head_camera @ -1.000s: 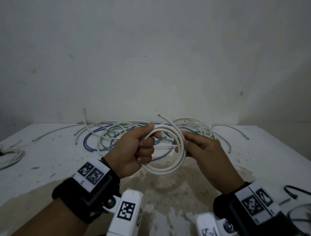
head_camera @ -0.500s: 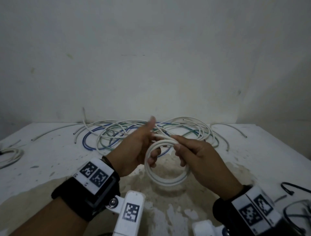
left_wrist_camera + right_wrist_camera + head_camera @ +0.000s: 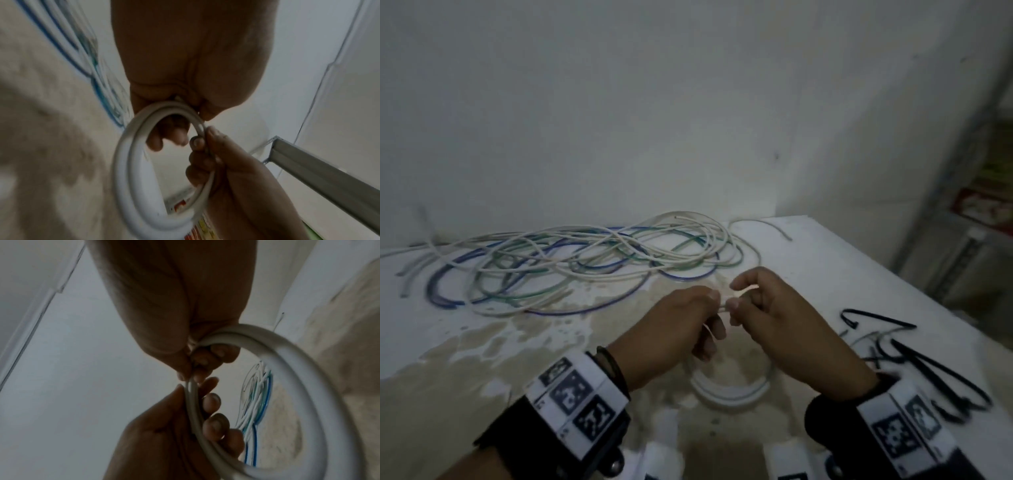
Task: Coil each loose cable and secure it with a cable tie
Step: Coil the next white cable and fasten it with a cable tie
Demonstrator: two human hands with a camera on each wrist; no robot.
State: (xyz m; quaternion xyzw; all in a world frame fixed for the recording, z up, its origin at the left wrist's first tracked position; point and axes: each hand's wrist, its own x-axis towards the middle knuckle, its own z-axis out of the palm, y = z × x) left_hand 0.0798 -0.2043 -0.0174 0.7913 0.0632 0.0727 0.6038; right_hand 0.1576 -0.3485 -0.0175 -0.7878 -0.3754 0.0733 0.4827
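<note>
A small white cable coil [image 3: 729,392] hangs just above the stained table, held at its top by both hands. My left hand [image 3: 709,313] grips the coil's top with thumb and curled fingers. My right hand [image 3: 738,308] pinches the same stretch from the right, fingertips almost touching the left's. In the left wrist view the coil [image 3: 131,178] loops below my left hand [image 3: 174,134]. The right wrist view shows the coil [image 3: 308,369] curving out of my right hand [image 3: 197,368]. Several black cable ties [image 3: 928,370] lie on the table right of my right wrist.
A tangle of loose white, blue and green cables [image 3: 571,263] lies along the back wall. The white table [image 3: 842,267] ends at its right edge near a metal shelf rack [image 3: 962,212]. A brown stain [image 3: 517,342] covers the table's middle.
The view has swung right, bringing the black ties and shelf into sight. Both hands have lowered the coil toward the table, and it now hangs below them with the loose end tucked in.
</note>
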